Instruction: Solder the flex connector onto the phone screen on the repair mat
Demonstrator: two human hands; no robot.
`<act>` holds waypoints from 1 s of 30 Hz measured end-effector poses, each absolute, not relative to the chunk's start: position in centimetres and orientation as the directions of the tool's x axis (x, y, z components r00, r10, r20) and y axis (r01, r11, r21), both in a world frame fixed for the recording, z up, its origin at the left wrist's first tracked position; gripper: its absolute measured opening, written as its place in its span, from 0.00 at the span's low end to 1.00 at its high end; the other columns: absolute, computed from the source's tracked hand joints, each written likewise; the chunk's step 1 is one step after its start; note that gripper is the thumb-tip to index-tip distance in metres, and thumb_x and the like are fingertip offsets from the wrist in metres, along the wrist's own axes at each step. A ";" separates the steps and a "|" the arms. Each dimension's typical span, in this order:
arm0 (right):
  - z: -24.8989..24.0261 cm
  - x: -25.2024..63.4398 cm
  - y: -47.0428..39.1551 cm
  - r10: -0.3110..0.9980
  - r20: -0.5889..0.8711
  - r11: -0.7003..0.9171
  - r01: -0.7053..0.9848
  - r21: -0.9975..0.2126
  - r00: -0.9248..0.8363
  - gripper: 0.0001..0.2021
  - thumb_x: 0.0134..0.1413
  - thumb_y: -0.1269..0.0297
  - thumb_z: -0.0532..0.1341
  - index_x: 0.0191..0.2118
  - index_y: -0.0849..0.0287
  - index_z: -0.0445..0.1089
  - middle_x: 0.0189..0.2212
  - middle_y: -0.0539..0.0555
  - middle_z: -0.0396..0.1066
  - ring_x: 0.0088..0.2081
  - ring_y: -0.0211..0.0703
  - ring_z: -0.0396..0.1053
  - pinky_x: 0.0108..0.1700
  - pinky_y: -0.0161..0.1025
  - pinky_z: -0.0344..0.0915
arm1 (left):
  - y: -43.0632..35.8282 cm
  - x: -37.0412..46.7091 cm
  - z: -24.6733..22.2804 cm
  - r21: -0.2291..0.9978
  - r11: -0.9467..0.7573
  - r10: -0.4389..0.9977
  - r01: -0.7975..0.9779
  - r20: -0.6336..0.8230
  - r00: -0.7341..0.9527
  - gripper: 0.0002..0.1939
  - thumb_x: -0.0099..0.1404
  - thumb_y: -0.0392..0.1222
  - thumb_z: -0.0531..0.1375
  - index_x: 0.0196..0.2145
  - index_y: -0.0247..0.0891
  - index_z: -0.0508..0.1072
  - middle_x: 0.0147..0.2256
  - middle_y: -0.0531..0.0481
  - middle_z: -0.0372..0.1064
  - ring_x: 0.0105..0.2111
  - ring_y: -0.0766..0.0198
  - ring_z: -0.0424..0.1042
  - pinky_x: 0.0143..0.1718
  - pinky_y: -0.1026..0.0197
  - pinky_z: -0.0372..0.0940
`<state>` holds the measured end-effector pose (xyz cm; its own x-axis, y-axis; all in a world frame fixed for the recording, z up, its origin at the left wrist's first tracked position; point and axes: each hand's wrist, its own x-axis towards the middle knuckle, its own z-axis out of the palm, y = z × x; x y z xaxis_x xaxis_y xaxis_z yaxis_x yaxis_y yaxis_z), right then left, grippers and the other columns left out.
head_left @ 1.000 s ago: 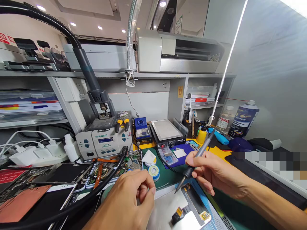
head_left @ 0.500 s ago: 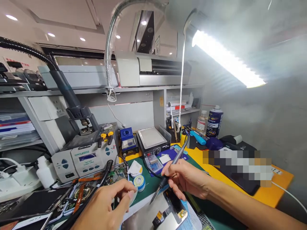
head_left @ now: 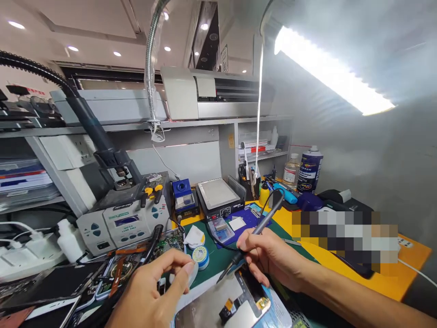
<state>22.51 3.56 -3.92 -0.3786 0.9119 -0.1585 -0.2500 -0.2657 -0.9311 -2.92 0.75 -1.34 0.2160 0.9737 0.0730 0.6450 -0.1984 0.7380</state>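
Observation:
My right hand (head_left: pixel 273 257) is wrapped round a soldering iron (head_left: pixel 264 222), held like a pen with its tip slanting down to the left. The tip is at the upper part of a phone screen (head_left: pixel 205 304), which lies metal back up with a dark flex cable (head_left: pixel 230 309) on it; whether they touch I cannot tell. Left of the screen, my left hand (head_left: pixel 157 291) has thumb and forefinger pinched together. What they hold, if anything, I cannot make out. A pale round thing shows just behind those fingertips. Beyond them stands a blue-rimmed solder reel (head_left: pixel 200 258).
A soldering station (head_left: pixel 126 225) and circuit boards (head_left: pixel 170 243) are at left. A hot plate (head_left: pixel 220 196) stands behind the green mat (head_left: pixel 211 275). At right are a spray can (head_left: pixel 310 171), a bottle (head_left: pixel 291 171) and a blurred-out patch. A bright lamp (head_left: pixel 327 68) hangs above.
The view has shifted slightly, so the bench sits a little differently in the picture. Both hands keep their grips, and the iron's tip stays near the same part of the screen.

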 end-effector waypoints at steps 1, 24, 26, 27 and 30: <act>-3.8 22.5 3.4 0.917 -0.158 -0.266 -0.266 -0.927 -0.366 0.12 0.65 0.59 0.60 0.32 0.60 0.68 0.17 0.41 0.65 0.12 0.29 0.59 0.12 0.27 0.53 | 0.4 -2.5 -1.2 0.745 -0.204 0.976 0.635 0.103 0.192 0.22 0.68 0.62 0.50 0.34 0.43 0.73 0.26 0.54 0.63 0.29 0.63 0.63 0.25 0.65 0.52; -2.8 22.2 2.9 0.918 -0.339 -0.386 -0.274 -0.881 -0.204 0.03 0.48 0.63 0.61 0.29 0.56 0.69 0.08 0.43 0.61 0.06 0.29 0.49 0.08 0.23 0.48 | -1.0 -2.1 -0.9 0.428 -0.497 0.862 0.755 0.339 0.376 0.11 0.68 0.36 0.51 0.28 0.42 0.66 0.29 0.57 0.68 0.33 0.65 0.70 0.39 0.61 0.63; -2.8 22.1 2.9 0.919 -0.340 -0.385 -0.273 -0.882 -0.198 0.03 0.47 0.63 0.62 0.29 0.56 0.69 0.08 0.42 0.61 0.07 0.29 0.49 0.08 0.23 0.48 | -1.0 -2.2 -1.0 0.420 -0.510 0.855 0.750 0.345 0.388 0.11 0.68 0.37 0.51 0.28 0.42 0.66 0.28 0.56 0.67 0.32 0.64 0.69 0.38 0.60 0.63; -2.8 22.1 2.8 0.920 -0.340 -0.384 -0.272 -0.882 -0.196 0.04 0.47 0.63 0.62 0.29 0.56 0.69 0.09 0.43 0.62 0.07 0.29 0.49 0.08 0.23 0.48 | -1.1 -2.3 -1.0 0.416 -0.512 0.854 0.752 0.344 0.391 0.10 0.67 0.37 0.51 0.27 0.42 0.66 0.28 0.56 0.67 0.32 0.64 0.69 0.38 0.60 0.63; -2.9 22.2 2.9 0.921 -0.337 -0.382 -0.272 -0.883 -0.197 0.04 0.47 0.63 0.62 0.29 0.56 0.69 0.09 0.43 0.62 0.07 0.28 0.49 0.08 0.23 0.48 | -1.1 -2.4 -1.2 0.399 -0.515 0.850 0.759 0.347 0.395 0.10 0.67 0.36 0.51 0.27 0.42 0.66 0.28 0.55 0.67 0.32 0.63 0.68 0.38 0.59 0.62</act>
